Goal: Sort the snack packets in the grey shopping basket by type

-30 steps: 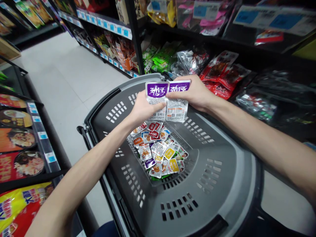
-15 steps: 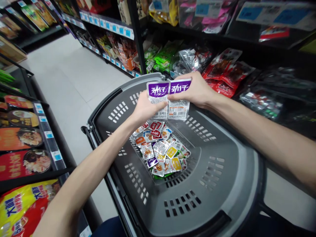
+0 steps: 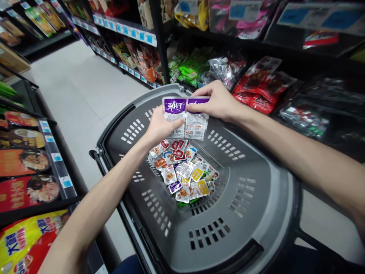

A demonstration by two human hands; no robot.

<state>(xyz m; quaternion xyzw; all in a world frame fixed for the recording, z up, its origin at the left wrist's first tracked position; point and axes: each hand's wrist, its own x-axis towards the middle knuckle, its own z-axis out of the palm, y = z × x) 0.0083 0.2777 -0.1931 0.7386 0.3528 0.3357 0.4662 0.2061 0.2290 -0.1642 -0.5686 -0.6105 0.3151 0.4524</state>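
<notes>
Two silver snack packets with purple tops, side by side, are held up over the far end of a grey shopping basket [image 3: 256,213]. My left hand [image 3: 161,123] is closed on the left packet [image 3: 174,106], its thumb lying across the front. My right hand [image 3: 215,101] pinches the right packet [image 3: 196,123] near its upper edge, thumb in front. The packets meet along a vertical seam; whether they are still joined all the way I cannot tell. Below, a heap of small snack packets [image 3: 185,170] in several colours lies on the basket's floor.
Shelves with price tags [image 3: 137,36] run along the far and right sides, holding red snack bags [image 3: 261,85] and green bags [image 3: 191,68]. Boxed and bagged foods fill the left shelf, with a yellow and red bag [image 3: 31,236] nearest. A pale tiled floor [image 3: 74,80] stretches between.
Both hands and the two packets have shifted slightly left, and the right hand's fingers now cover more of the right packet's purple top. The basket appears slightly further left in view.
</notes>
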